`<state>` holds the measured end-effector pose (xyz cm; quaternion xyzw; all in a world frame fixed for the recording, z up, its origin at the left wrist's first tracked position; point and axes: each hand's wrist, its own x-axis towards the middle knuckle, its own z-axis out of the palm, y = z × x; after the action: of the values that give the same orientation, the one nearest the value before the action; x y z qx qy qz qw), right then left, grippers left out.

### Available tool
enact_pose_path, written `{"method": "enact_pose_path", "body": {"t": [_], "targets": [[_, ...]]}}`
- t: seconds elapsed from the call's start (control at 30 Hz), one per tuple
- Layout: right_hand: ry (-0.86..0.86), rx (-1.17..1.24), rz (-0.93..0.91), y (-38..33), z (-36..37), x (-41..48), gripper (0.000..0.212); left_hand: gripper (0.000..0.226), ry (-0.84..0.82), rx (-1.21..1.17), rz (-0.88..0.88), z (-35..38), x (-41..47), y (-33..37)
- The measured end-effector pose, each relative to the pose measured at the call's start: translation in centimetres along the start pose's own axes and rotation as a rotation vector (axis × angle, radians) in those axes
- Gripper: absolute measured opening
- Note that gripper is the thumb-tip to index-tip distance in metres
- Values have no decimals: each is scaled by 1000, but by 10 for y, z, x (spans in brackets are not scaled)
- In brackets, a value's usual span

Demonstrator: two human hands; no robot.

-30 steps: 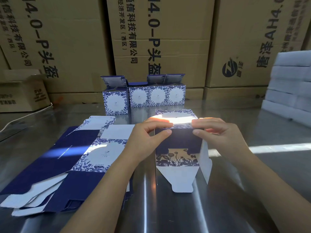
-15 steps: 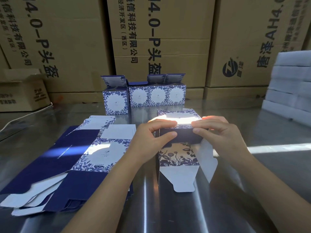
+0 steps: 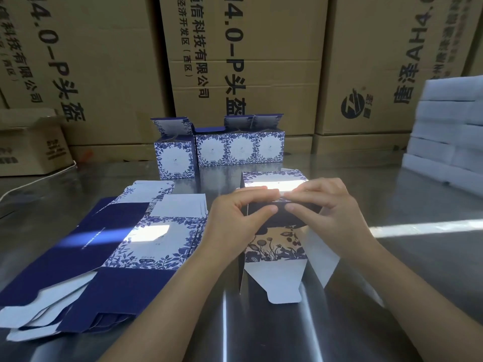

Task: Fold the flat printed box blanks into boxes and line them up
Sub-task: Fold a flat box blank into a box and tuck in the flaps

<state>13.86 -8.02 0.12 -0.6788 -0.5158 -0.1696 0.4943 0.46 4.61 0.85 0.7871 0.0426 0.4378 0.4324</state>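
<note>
The half-folded box (image 3: 274, 241) is lying on its side on the steel table (image 3: 392, 296), just in front of the person, with its open end facing the camera and its white tuck flap and a side flap hanging loose toward the near edge. Both hands are gripping its upper blue panel. The left hand (image 3: 235, 220) is pinching it from the left with curled fingers over the top and the thumb beneath, and the right hand (image 3: 332, 215) is doing the same from the right, so the fingertips are nearly meeting in the middle. A stack of flat blanks (image 3: 125, 244) is lying just left of the left forearm. Four folded boxes (image 3: 222, 150) are standing farther back with their lids up, three touching in a row and the leftmost a little nearer. Cardboard cartons (image 3: 248, 61) are lining the back, and white foam blocks (image 3: 449, 131) are sitting stacked at the right.
</note>
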Motion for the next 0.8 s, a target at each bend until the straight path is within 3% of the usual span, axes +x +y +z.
{"method": "enact_pose_path", "body": {"t": [0.3,0.5,0.8], "targets": [[-28,73,3,-7,-1,-2,20,31,23,-4,15,3,-3,4],[8,68,1,-10,0,-1,14,31,42,113,103,3,-1,2],[-4,74,-2,-7,-1,1,13,27,15,64,82,2,0,0]]}}
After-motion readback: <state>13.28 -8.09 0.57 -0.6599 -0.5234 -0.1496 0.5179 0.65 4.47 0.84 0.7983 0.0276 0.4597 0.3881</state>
